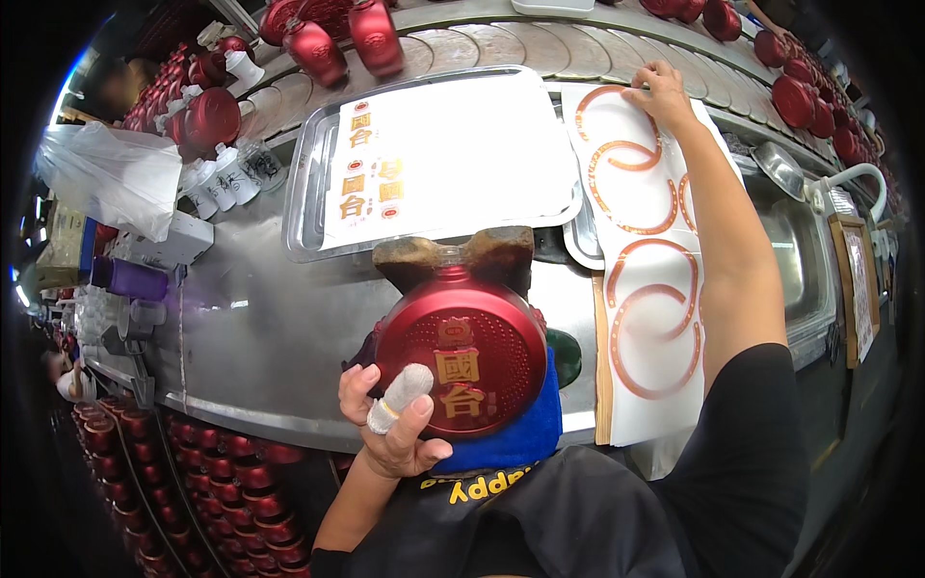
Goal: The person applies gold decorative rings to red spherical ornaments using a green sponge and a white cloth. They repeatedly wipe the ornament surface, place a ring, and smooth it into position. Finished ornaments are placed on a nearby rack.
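I'm holding 1 round red bottle w/ left hand, fingers curled on its lower left edge; it's resting on a blue cloth at table front. Right hand is pressing fingertips flat on a sheet w/ approx. 6 curved strips. Steel tray is carrying 1 sticker sheet.

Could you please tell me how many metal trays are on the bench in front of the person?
2. One tray holds the square label sheet, left of centre. A second tray peeks out at its right, mostly under the arc-sticker sheet that the right hand touches. Others may be hidden.
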Motion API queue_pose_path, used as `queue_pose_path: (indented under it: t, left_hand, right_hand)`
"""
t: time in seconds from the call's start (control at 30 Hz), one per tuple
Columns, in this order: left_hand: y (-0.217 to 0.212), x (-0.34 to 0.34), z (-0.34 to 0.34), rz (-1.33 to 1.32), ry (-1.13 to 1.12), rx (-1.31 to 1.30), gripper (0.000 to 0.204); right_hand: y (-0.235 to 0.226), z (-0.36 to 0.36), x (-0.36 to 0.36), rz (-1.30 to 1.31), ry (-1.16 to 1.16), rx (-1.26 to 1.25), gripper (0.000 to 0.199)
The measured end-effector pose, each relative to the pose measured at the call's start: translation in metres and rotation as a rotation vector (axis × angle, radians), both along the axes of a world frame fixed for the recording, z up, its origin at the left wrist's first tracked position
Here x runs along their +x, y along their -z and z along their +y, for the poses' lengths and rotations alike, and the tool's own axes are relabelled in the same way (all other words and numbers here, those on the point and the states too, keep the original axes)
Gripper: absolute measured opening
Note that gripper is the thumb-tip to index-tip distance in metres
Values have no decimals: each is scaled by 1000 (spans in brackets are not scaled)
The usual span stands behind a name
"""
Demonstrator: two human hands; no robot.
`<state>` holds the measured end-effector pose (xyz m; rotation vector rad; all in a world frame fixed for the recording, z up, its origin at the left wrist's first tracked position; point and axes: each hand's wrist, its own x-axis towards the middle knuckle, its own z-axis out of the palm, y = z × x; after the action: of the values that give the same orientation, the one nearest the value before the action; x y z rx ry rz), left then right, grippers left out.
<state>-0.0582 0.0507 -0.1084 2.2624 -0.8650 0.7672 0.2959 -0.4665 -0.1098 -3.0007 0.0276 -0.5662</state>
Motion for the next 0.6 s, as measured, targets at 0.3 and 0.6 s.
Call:
queue_pose_path:
  t: [0.3, 0.6]
  left_hand:
    - [-22, 12, -7, 71, 37, -62, 52]
    - [-138, 116, -85, 164, 433, -276, 53]
  right_hand:
    - [-44, 26, -45, -221, -375, 175, 16]
    - [-179, 146, -239, -205, -788, 110, 15]
